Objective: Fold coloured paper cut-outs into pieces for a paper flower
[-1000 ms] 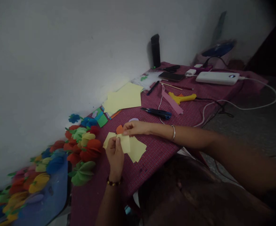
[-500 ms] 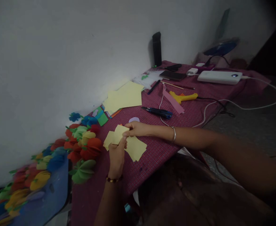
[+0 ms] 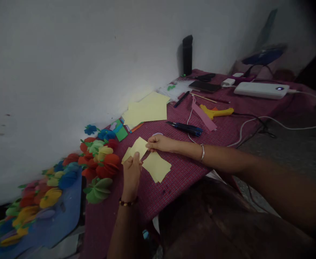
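A small piece of pale yellow paper (image 3: pixel 141 145) is pinched between both hands above the table. My left hand (image 3: pixel 132 172) grips its lower left side with thumb and fingers. At its right corner, the fingertips of my right hand (image 3: pixel 160 143) are closed on the same piece. Another bit of yellow paper shows behind it on the left; whether my left hand holds that too, I cannot tell. A small stack of yellow paper pieces (image 3: pixel 158 167) lies on the cloth just below my right hand. A lilac paper piece is mostly hidden behind that hand.
Paper pumpkins and flowers (image 3: pixel 104 162) crowd the left side, some on a blue surface (image 3: pixel 68 216). Larger yellow sheets (image 3: pixel 148 109) lie by the wall. Beyond my right hand are a utility knife (image 3: pixel 186 128), pink strip (image 3: pixel 205 117), yellow glue gun (image 3: pixel 215 112) and white power bank (image 3: pixel 261 90).
The held paper has been turned and shows more of its face. My right hand has shifted slightly up, uncovering more of the stack below. The whole view has swung a little left.
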The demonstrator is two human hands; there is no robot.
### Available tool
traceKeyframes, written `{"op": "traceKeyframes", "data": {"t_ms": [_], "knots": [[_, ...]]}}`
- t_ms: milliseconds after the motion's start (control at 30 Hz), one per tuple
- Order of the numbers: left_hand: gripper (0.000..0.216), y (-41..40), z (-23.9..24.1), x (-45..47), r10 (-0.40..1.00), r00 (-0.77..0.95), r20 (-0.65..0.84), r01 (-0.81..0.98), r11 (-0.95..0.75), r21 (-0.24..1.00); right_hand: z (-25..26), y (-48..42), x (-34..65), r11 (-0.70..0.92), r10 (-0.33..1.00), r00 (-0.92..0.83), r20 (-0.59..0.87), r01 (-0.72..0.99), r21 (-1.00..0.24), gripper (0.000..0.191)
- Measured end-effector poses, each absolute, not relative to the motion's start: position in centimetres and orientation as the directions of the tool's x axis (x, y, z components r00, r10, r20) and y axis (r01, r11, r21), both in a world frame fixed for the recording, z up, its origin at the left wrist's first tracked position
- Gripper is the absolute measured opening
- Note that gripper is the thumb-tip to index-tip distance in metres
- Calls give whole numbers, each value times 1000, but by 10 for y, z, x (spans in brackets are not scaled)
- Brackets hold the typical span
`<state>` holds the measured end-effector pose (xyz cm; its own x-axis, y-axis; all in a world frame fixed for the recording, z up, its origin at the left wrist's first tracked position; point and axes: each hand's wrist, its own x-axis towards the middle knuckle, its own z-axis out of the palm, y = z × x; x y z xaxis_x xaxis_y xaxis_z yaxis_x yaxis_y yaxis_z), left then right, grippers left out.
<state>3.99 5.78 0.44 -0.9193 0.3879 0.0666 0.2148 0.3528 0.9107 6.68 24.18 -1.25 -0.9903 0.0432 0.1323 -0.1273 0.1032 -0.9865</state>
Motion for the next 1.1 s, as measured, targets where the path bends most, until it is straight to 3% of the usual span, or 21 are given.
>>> {"op": "traceKeyframes", "data": {"t_ms": [133,267,333,367,433,533,667,900,1100], "knots": [[50,30,22,21,367,-928,56,283,603,746,-13,252,63,77,134,-983,124,-114,-990,22],[50,17,30,12,260,-921,290,378,777,504,-17,262,63,195,-175,-972,160,-193,-962,12],[45,24,25,19,326,-859,395,482,774,410,-19,264,63,279,-314,-938,150,-242,-930,8],[39,31,20,23,429,-813,394,569,727,383,-21,265,63,314,-351,-927,136,-253,-915,8],[24,43,8,32,713,-641,283,759,535,372,-22,265,64,360,-375,-920,117,-260,-896,11],[51,53,-7,38,932,-346,110,895,293,337,-22,265,65,384,-364,-923,122,-268,-884,13],[70,53,-8,40,956,-289,38,923,268,276,-19,265,65,453,-379,-919,110,-287,-844,15],[26,54,-3,52,951,-304,57,929,283,239,-20,261,63,492,-339,-936,91,-259,-831,17],[29,54,-8,33,876,-482,19,838,455,303,-21,260,63,506,-327,-941,81,-247,-827,16]]}}
